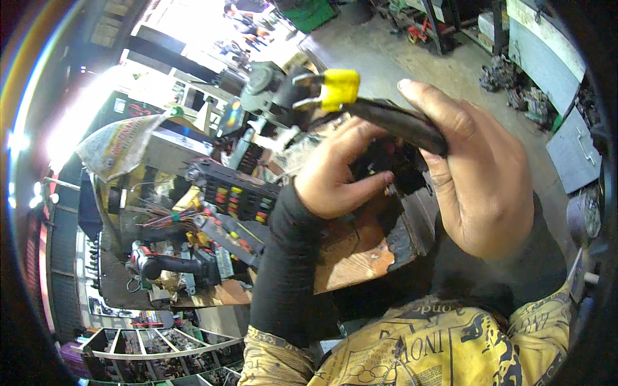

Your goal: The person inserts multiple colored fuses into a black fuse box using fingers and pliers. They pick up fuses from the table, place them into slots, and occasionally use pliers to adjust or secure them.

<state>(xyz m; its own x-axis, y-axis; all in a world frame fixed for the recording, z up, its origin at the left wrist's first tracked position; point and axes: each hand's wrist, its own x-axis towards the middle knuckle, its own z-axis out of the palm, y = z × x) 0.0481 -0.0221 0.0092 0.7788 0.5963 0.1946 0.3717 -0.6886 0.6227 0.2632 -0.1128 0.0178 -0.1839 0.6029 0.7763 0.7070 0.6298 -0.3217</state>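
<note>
My right hand [486,174] pinches a dark, tapered, plier-like tool [399,125] between thumb and fingers. At the tool's tip, close to the camera, sits a yellow blade fuse [340,89] with two metal prongs pointing left. Below the tool, my left hand [341,170] curls around a black part [402,164], its thumb stretched along it. That part lies mostly in shadow and behind the hands, so its kind does not show. Left of my left forearm lies a black fuse box [235,190] with rows of red, yellow and green fuses.
A cordless drill [164,264] and loose coloured wires [174,215] lie on the cluttered wooden bench [351,264]. A vise [261,80] stands at its far side, a woven sack [122,145] at left. Compartment bins [151,341] are lower left; greasy metal parts [515,93] lie on the right floor.
</note>
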